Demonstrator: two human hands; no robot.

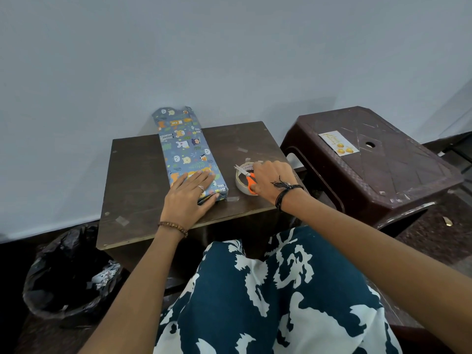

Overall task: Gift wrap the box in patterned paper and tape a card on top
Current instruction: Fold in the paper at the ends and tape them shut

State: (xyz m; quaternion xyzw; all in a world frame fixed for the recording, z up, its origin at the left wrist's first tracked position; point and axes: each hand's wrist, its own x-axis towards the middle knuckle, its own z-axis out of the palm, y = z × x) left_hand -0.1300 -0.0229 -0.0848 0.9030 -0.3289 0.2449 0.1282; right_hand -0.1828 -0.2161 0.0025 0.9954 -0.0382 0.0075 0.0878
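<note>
A long box (pixel 185 146) wrapped in blue cartoon-animal paper lies on the small dark table (pixel 138 180), its far end overhanging with loose paper sticking up. My left hand (pixel 187 196) presses flat on the box's near end, fingers straight. My right hand (pixel 273 178) grips the orange handles of small scissors (pixel 246 176), whose blades point left over a roll of clear tape (pixel 242 185). A card (pixel 338 143) with yellow shapes lies on the brown plastic stool.
The brown plastic stool (pixel 398 172) stands right of the table. A black-lined bin (pixel 67 274) with paper scraps sits on the floor at the left. Bits of tape stick to the table top. A pale wall is close behind.
</note>
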